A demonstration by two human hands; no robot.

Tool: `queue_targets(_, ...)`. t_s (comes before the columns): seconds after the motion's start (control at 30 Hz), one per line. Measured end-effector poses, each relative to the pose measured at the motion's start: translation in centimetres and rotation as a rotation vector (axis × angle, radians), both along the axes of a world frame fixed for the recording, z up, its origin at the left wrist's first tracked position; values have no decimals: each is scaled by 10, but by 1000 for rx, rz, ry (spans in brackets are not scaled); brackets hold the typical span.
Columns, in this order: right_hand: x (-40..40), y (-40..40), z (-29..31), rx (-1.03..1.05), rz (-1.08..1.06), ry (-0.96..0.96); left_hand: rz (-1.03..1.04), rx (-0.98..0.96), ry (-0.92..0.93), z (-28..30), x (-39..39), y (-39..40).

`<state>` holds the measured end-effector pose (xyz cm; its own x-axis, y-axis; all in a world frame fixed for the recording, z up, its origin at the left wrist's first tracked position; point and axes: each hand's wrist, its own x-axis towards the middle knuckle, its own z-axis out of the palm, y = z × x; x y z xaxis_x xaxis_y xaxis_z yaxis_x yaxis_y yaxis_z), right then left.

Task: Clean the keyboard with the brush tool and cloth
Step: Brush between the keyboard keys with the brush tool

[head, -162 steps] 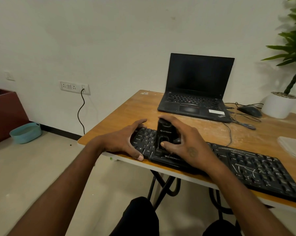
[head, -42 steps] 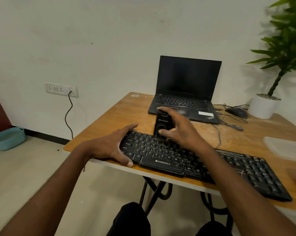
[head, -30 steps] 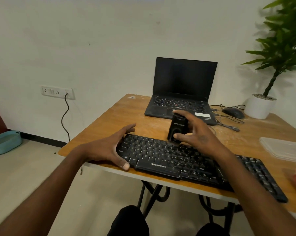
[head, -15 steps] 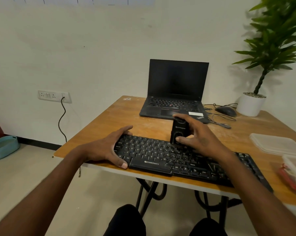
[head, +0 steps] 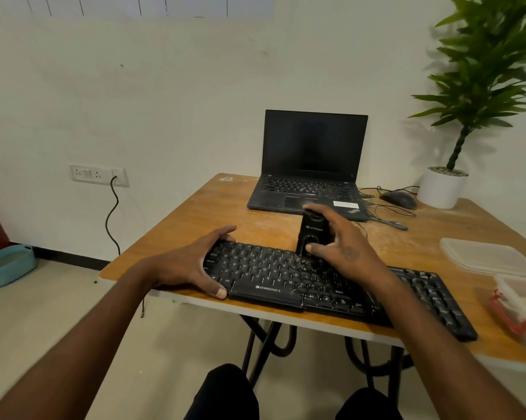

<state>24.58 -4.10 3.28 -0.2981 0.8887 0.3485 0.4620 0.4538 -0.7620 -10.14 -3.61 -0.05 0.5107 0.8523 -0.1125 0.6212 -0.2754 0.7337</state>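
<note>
Gripping the left end of the keyboard (head: pixel 270 277), my left hand (head: pixel 192 265) curls thumb and fingers round it along the near edge of the table (head: pixel 225 213), its long axis running left to right. My right hand (head: pixel 343 247) holds the brush tool (head: pixel 313 231) upright on the far key rows; bare table lies between keyboard and laptop (head: pixel 313 165).

Arms extended, left hand (head: pixel 189 268) spread wide, right hand (head: pixel 346 250) with fingers (head: pixel 325 212) curled, gripping.

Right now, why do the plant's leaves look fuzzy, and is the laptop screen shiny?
Head view: the plant leaves are smeared, likely camera motion, with a soft shadow on the wall; head view: the laptop screen is dark, no glare, and the keyboard brand lettering reads sharp.
</note>
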Motion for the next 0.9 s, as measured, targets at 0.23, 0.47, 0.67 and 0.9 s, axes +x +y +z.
queue_targets(0.23, -45, 4, 5, 55, 95, -84, -2, -13, -13, -1, 0, -1)
queue_targets(0.47, -7, -17, 3, 52, -13, -73, -1, 4, -8, -2, -1, 3)
queue_targets(0.67, -53, -11, 3, 87, 43, -117, -4, 1, -9, -1, 0, 0)
queue_targets(0.9, -2, -29, -2, 64, -25, -62, -11, 5, -13, -2, -1, 1)
